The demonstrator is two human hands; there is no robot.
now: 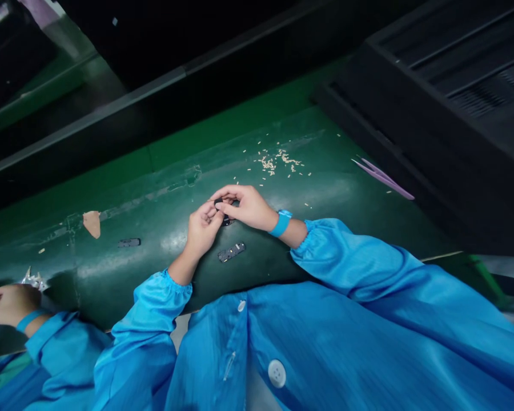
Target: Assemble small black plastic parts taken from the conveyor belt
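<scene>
Above the green work mat (274,251) my two hands meet around a small black part (226,220), mostly hidden by the fingers. My left hand (203,225) is closed on it from the left. From the right, my right hand (251,208) pinches at it with thumb and fingers; a blue band circles that wrist. Just below them lies a dark, flat electronic part (232,252) with small metal contacts. Farther left a similar dark part (129,242) rests on the mat.
Tiny pale pieces (278,162) are scattered beyond my hands. Purple tweezers (383,178) lie near a stack of black trays (437,131) at right. A tan scrap (92,224) sits at left. A co-worker's hand (12,305) is at lower left, beside crumpled silvery material (35,279).
</scene>
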